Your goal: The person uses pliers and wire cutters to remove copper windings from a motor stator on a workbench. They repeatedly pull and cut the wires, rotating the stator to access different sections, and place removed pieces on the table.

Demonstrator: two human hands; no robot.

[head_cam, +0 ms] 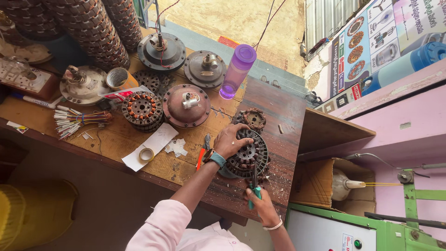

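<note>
1. Dark laminated steel forms the stator (248, 158), which lies flat at the near right corner of the bench (139, 139), close to the edge.
2. A green-handled tool (254, 188) is gripped in the closed right hand (264, 207), its tip set against the stator's near rim; whether it is a cutter or a plier cannot be told.
3. The stator's top is pressed by the left hand (231, 141), fingers spread and curled over it, nothing being grasped.
4. A slip of the tool could be judged likely to reach the left hand's fingers, since they rest just beyond the tip.
5. If pushed hard, the stator might slide off the bench edge, as little wood is left beside it.
6. Scraps are scattered around the stator and could foul the grip.
7. Orange-handled pliers (202, 153) lie just left of the left wrist.
8. Farther on, a second stator (253, 119), a tape roll (146, 154) on paper, a wound coil stack (142, 109) and a brown motor cover (186, 105) crowd the bench.
9. At the far side a purple bottle (237, 70) stands upright, and could be knocked by a reach.
</note>
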